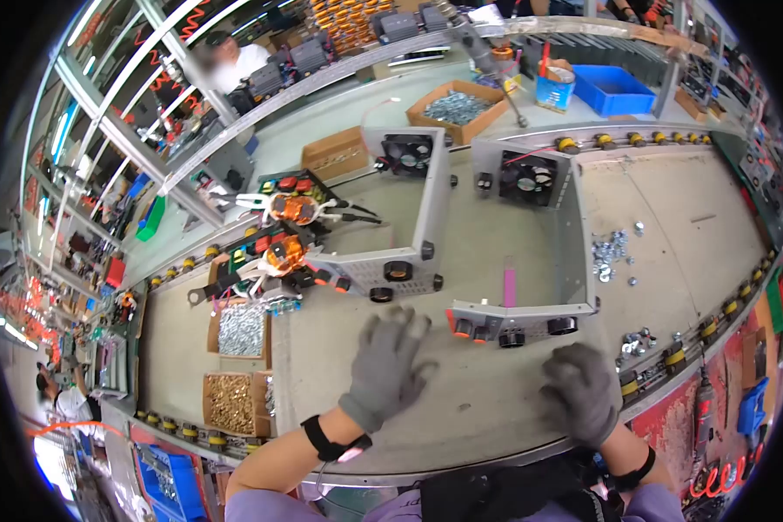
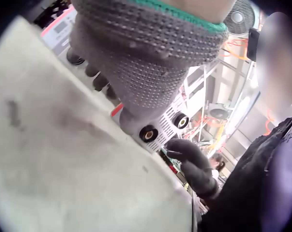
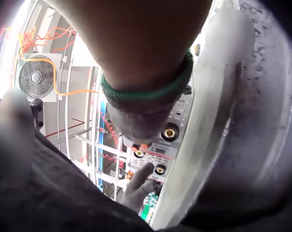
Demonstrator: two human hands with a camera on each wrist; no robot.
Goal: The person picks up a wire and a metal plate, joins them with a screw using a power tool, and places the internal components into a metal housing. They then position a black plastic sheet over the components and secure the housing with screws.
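My gloved left hand (image 1: 387,370) is over the workbench with its fingers spread, in front of the left grey metal housing (image 1: 419,271). Nothing is between its fingers. To the right, my gloved right hand (image 1: 580,393) hangs loosely curled near the front corner of the right grey metal housing (image 1: 574,252), also holding nothing. Each housing has a black fan at the back and black round sockets on its front panel. A pink strip (image 1: 509,285) lies inside the right one. Circuit boards with copper coils (image 1: 287,254) stand against the left housing.
Boxes of silver screws (image 1: 241,331) and brass parts (image 1: 229,403) stand at the left. Loose metal fasteners (image 1: 611,255) lie at the right. Behind are a carton of screws (image 1: 458,108) and a blue bin (image 1: 613,90). Roller tracks (image 1: 644,380) edge the bench.
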